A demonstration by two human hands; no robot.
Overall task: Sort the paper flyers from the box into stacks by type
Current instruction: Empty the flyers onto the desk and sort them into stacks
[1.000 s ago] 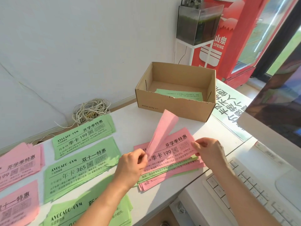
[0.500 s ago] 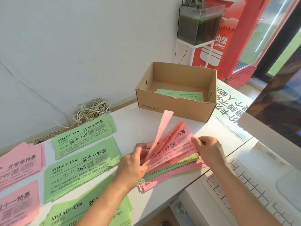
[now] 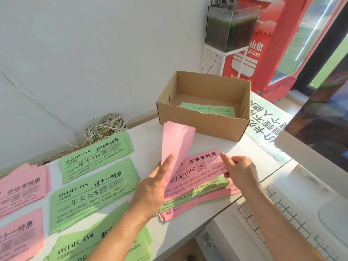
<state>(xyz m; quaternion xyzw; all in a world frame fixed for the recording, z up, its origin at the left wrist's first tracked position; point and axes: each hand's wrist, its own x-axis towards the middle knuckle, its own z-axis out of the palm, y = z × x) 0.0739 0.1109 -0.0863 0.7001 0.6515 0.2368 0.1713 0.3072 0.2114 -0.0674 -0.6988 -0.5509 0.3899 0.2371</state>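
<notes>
1 blank-backed pink flyer (image 3: 178, 142) upright, pinched by left grip (image 3: 151, 188), right grip (image 3: 241, 170) pinching mixed pink-green pile (image 3: 197, 196)

White wall (image 3: 94, 53) behind a white desk (image 3: 146, 135), red cooler (image 3: 273, 34) at right.

Centre: lifted pink flyer (image 3: 177, 146), thin matt paper, blank back, fibrous top edge. Pile's top pink flyer (image 3: 203, 166): same matt stock, black print. Left of centre: green stacks (image 3: 94, 159), matt paper. Upper centre: box (image 3: 203, 125), brown matt cardboard, ragged front rim. Smooth white desk top (image 3: 148, 136). Lower right: keyboard (image 3: 293, 213), white plastic. Top: tank (image 3: 229, 27), clear glossy walls.
</notes>
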